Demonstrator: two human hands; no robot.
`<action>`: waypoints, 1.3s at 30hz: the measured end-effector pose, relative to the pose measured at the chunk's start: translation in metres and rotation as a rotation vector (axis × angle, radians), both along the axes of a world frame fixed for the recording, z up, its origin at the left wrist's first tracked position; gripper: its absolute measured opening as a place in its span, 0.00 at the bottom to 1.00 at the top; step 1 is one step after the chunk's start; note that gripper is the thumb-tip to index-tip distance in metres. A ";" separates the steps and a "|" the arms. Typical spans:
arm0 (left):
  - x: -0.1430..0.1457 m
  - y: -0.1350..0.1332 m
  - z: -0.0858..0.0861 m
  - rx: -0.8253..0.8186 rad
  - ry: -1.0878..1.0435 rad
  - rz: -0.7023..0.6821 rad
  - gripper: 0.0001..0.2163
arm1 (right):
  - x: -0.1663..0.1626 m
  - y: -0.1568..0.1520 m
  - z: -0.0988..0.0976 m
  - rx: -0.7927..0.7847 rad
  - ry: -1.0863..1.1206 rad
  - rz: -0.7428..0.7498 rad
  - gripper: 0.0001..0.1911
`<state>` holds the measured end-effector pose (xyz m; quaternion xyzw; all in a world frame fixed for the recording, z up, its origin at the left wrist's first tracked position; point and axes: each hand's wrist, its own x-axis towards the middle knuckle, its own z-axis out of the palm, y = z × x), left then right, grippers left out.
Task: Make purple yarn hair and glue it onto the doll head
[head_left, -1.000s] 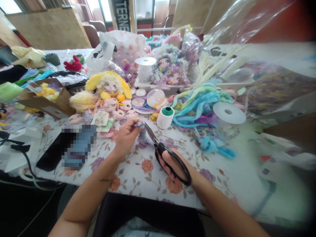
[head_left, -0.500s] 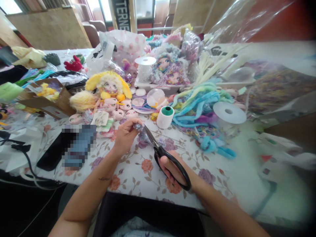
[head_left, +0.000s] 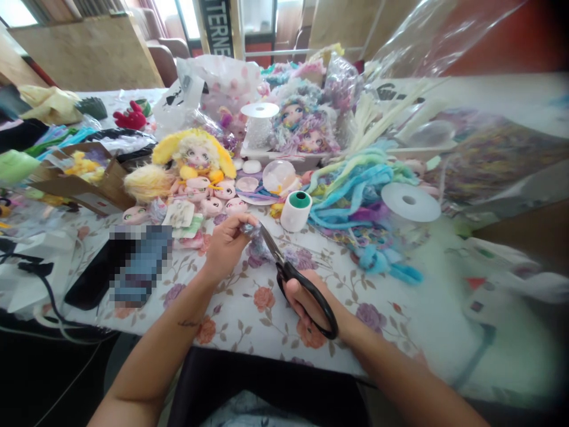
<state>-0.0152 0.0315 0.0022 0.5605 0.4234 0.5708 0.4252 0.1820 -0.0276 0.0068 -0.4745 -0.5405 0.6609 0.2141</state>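
My left hand [head_left: 227, 244] pinches a small tuft of grey-lilac fluffy yarn [head_left: 252, 230] between thumb and fingers. Black-handled scissors [head_left: 284, 267] are gripped in my right hand [head_left: 306, 299], their thumb and finger loops around it. The blades point up and left, with their tips at the yarn by my left fingertips; they look nearly closed. More of the yarn trails over the flowered tablecloth [head_left: 249, 320] behind the blades. Just beyond the scissors stands a white thread cone [head_left: 296, 212] with a green top.
Doll faces [head_left: 211, 204] and a yellow long-eared doll [head_left: 195, 154] lie beyond my left hand. Blue-green fluffy strips [head_left: 351, 184] and a white spool [head_left: 411, 201] sit at right. A black phone [head_left: 95, 273], cables and an open cardboard box [head_left: 95, 196] are at left.
The scissors' handles have shifted slightly left with my right hand, and the blades look a little more closed. My left hand keeps its pinch on the yarn.
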 end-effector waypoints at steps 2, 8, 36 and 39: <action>0.000 0.000 -0.001 -0.001 0.011 -0.002 0.05 | 0.000 0.001 0.003 0.040 0.023 0.005 0.38; 0.000 0.001 -0.001 -0.006 -0.002 0.015 0.04 | 0.003 0.003 0.006 0.062 0.036 0.044 0.39; -0.004 0.011 0.003 -0.264 -0.480 0.074 0.15 | 0.021 0.016 0.003 0.978 -0.649 0.257 0.09; 0.002 0.007 0.005 -0.310 -0.518 0.006 0.16 | 0.023 0.019 0.006 1.037 -0.388 0.185 0.06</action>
